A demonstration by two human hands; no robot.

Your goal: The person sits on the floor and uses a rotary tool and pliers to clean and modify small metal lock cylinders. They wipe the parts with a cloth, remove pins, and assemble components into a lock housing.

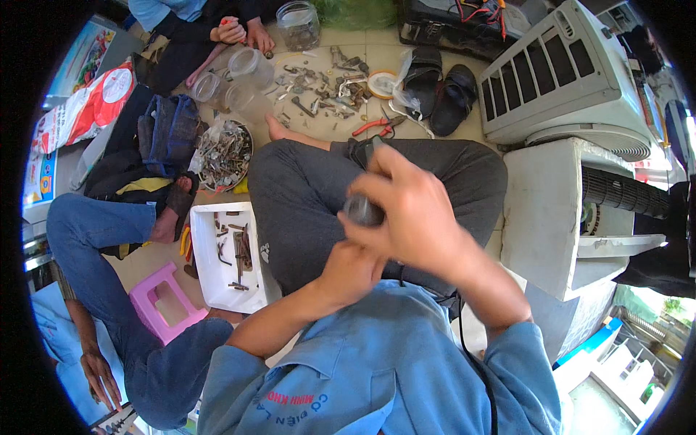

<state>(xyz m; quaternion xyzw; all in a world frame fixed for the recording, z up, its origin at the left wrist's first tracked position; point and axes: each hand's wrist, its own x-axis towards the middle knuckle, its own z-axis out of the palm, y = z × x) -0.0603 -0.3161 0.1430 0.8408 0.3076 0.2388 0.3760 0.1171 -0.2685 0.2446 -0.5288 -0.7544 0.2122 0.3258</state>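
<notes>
The right hand (415, 208), blurred, has its fingers curled around a dark piece (365, 211) above the lap (301, 188). The left hand (353, 271) sits just below; whether its fingers pinch anything, I cannot tell.

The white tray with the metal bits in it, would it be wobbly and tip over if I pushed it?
The white tray probably wouldn't tip easily, because it looks wide and low. Its straight-looking walls suggest it's fairly stiff, not floppy. The metal pieces seem to lie loose inside, so they might slide and rattle.
</notes>
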